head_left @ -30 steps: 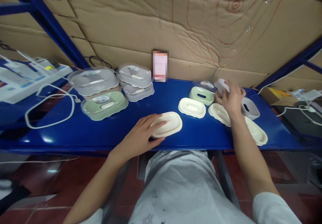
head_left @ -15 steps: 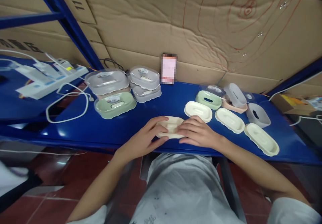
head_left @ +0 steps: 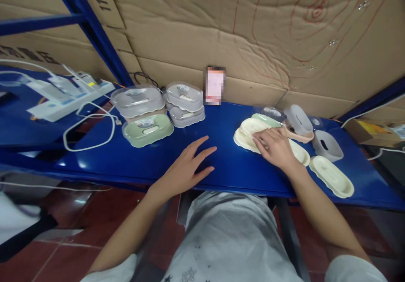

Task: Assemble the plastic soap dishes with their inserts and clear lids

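- Left hand (head_left: 185, 170): flat on blue worktop (head_left: 152, 164), fingers spread, holding nothing.
- Right hand (head_left: 276, 147): fingers gripping cream soap-dish tray (head_left: 249, 126), stacked atop another.

Lidded boxes (head_left: 148, 128) stacked far left on shelf (head_left: 221, 170), loose trays (head_left: 249, 132) clustered right, power strip (head_left: 69, 94) farther left, phone (head_left: 214, 85) propped behind centre.

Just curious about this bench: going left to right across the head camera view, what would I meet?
Power strip → white cable → green lidded dish → left hand → right hand → grey tray.
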Motion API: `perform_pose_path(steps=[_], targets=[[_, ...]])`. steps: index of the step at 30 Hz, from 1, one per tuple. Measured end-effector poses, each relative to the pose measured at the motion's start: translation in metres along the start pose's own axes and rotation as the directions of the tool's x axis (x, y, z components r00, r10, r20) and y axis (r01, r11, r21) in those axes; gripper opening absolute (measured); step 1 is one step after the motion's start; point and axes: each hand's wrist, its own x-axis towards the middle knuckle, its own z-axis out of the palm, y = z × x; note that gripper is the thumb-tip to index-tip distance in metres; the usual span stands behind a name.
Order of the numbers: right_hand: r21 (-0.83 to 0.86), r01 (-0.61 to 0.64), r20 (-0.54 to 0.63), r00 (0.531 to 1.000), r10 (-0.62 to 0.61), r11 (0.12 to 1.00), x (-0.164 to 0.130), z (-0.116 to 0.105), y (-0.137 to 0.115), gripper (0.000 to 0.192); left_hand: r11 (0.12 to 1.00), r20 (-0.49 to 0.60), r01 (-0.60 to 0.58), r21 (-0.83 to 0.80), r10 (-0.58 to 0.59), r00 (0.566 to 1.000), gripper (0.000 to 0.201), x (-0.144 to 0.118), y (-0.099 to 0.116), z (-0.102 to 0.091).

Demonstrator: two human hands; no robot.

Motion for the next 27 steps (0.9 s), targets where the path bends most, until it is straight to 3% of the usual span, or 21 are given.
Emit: perform_pose_path(steps=[3,6,11,13,16,19,23,25,27], targets=[[-0.075,-0.073,0.050,0.996,0.077,0.995,-0.002,0.003,0.008,0.015,0.999,0.013,-0.030,0.020,0.030,0.999,0.049,0.000,-0.002,0.002],[-0.114,-0.113,0.007,0.993,0.115,0.987,-0.002,0.005,0.010,0.016,0.998,0.013,-0.045,0.040,0.044,0.999,0.046,0.000,-0.004,0.004],[-0.029,-0.083,-0.068,0.994,0.081,0.996,-0.001,0.007,0.002,0.015,0.996,-0.001,-0.069,0.058,0.069,0.998,0.040,0.000,-0.004,0.006],[0.011,-0.040,-0.058,0.998,0.041,0.999,0.000,0.010,-0.004,0.015,0.994,-0.056,-0.064,0.088,0.069,0.996,0.037,0.001,-0.003,0.005],[0.054,0.018,-0.017,1.000,-0.017,0.998,0.000,0.013,-0.009,0.015,0.978,-0.295,0.096,0.186,-0.037,0.955,0.032,0.000,-0.001,0.001],[0.098,0.057,0.026,0.998,-0.060,0.993,-0.001,0.016,-0.013,0.015,0.887,-0.498,0.360,0.288,-0.183,0.848,0.042,-0.003,-0.004,-0.009],[0.150,0.096,0.049,0.993,-0.105,0.984,-0.001,0.019,-0.015,0.016,0.723,-0.569,0.589,0.361,-0.329,0.754,0.068,-0.012,-0.019,-0.023],[0.165,0.114,0.047,0.991,-0.123,0.980,-0.001,0.020,-0.017,0.017,0.678,-0.565,0.633,0.375,-0.374,0.735,0.067,-0.017,-0.027,-0.028],[0.170,0.137,0.038,0.989,-0.146,0.976,-0.001,0.020,-0.020,0.018,0.659,-0.550,0.635,0.403,-0.380,0.744,0.055,-0.022,-0.029,-0.033]])
